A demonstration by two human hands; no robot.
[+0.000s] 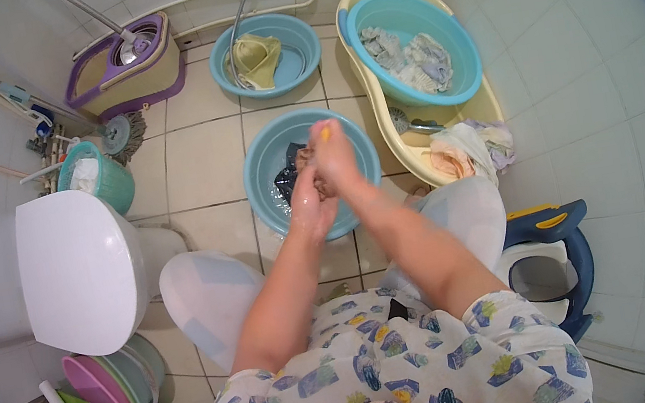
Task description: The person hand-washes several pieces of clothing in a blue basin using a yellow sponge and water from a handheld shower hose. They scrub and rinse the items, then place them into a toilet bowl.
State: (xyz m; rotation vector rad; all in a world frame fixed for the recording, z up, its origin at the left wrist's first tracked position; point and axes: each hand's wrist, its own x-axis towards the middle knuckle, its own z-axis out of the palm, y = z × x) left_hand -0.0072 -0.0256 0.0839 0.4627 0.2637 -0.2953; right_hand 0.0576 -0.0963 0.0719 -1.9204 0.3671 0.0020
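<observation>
Both hands are together over a blue plastic basin on the tiled floor. My left hand is closed around part of a wet cloth, brown where it shows between the hands. Pressed against it from the right, my right hand grips the same bunched cloth; something small and yellow shows at its fingers. Dark, wet fabric lies in the basin beside the hands, with water around it. Whether the dark and brown parts are one piece I cannot tell.
Behind stands another blue basin with a yellow-green cloth and a hose. At right, a cream baby bathtub holds a turquoise basin of laundry and a shower head. A toilet and mop bucket are at left.
</observation>
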